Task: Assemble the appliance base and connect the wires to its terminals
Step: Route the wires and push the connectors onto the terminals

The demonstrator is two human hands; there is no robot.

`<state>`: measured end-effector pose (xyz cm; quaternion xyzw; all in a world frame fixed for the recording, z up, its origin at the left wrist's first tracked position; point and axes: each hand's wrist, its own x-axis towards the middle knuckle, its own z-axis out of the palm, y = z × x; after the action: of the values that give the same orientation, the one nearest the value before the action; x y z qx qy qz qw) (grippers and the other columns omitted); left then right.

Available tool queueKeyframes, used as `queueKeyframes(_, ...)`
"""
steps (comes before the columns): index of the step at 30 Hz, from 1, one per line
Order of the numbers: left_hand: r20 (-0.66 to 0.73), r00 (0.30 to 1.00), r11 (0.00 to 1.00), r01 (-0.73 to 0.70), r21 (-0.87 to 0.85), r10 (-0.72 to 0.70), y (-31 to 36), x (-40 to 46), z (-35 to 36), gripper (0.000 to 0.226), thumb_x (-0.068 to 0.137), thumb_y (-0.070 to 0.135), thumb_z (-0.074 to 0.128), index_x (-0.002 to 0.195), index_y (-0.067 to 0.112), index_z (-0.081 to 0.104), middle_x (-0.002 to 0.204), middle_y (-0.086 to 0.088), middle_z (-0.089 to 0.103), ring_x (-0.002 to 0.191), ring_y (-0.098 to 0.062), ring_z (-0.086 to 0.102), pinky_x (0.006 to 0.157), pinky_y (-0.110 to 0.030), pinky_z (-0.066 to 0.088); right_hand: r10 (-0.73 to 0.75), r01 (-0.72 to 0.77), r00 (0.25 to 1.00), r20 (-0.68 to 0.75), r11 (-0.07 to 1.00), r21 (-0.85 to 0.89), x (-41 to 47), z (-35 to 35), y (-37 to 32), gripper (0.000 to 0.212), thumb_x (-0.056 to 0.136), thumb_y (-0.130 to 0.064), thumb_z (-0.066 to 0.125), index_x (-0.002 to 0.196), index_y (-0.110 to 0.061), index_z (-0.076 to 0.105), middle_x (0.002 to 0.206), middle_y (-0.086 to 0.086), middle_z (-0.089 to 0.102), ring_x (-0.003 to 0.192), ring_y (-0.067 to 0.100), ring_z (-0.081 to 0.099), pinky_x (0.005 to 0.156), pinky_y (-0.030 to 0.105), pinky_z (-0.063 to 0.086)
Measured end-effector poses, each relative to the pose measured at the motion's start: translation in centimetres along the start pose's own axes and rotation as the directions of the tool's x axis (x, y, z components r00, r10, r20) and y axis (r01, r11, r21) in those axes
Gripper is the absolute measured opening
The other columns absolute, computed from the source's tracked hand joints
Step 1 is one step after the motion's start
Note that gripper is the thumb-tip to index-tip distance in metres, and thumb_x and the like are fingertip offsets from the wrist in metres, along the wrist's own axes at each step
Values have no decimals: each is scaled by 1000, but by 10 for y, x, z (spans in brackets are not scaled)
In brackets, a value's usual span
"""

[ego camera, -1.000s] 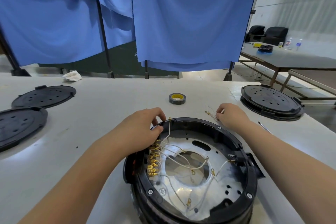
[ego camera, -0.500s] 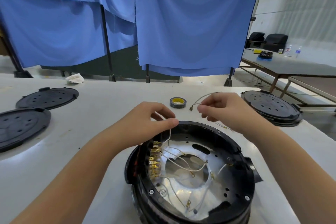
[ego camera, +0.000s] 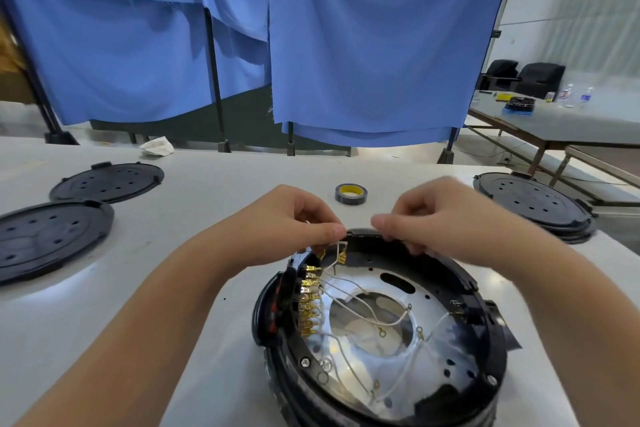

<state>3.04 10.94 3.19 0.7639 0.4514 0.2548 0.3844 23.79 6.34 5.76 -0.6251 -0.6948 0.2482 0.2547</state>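
White wire (ego camera: pixel 337 246) now pinched between left hand (ego camera: pixel 294 222) and right hand (ego camera: pixel 436 215), newly brought together over appliance base (ego camera: pixel 381 329); connector seating looks imminent.

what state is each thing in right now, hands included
appliance base: upside down, open, insides exposed
white wires: several ends loose
brass terminals: row along left inner wall
left hand: pinching a wire
right hand: pinching a wire
tape roll: flat on table
black covers: lying flat, unmounted
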Motion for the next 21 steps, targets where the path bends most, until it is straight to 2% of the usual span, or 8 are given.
queueKeyframes(2,20,1000,1000,0,-20,1,0,0,1,9,86,35,70,85,27,76,82,5,75,74,-3,68,62,-10,49,-53,49,991,-125,998,-36,4,-5,-1,26,75,-51,70,68,-26,70,65,-6,68,60,4,61,61,23,49)
queueKeyframes(4,40,999,999,-13,-47,15,1,-1,2,10,84,36,72,84,27,77,81,4,76,74,-4,68,66,-12,50,-93,91,992,-83,996,-26,5,1,-2,18,75,-47,71,76,-29,72,75,-9,71,72,3,65,71,21,51)
queueKeyframes(6,42,999,998,-22,-56,24,2,-1,2,11,80,38,73,82,28,77,80,5,75,74,-4,67,70,-18,50,-104,104,994,35,995,0,6,10,-2,11,79,-41,70,80,-30,73,77,-14,72,72,-2,65,67,11,49)
queueKeyframes(9,14,999,998,-33,-54,34,2,-1,0,5,82,33,74,79,30,77,77,8,75,71,0,67,64,-12,49,-100,94,990,97,994,64,8,15,0,9,83,-36,70,78,-30,75,74,-14,72,66,-5,64,57,3,43)
queueKeyframes(12,-29,999,994,-24,-102,21,2,-1,1,7,86,33,71,86,27,75,76,8,75,69,-2,68,61,-11,50,-67,55,995,67,984,170,9,15,4,9,81,-36,71,75,-30,74,71,-13,72,61,-5,61,56,7,42)
queueKeyframes(15,-69,997,985,26,-168,-38,4,0,2,26,87,46,64,95,23,72,82,10,75,69,-4,69,63,-16,54,-45,44,999,-3,965,259,10,13,7,11,83,-30,70,74,-26,72,67,-8,69,53,-1,55,58,14,42)
queueKeyframes(18,-16,998,980,54,-193,-59,7,-2,0,47,66,61,66,95,25,73,87,10,76,73,-5,70,66,-18,54,-42,41,999,-4,926,375,9,11,6,9,87,-18,67,79,-16,69,71,-1,72,59,7,62,58,17,50)
queueKeyframes(21,27,999,979,30,-202,-25,7,-4,1,46,55,58,73,90,27,77,84,7,76,74,-6,69,72,-21,57,-45,14,997,60,899,437,7,12,5,7,87,-12,66,80,-10,68,72,3,73,66,13,70,63,19,56)
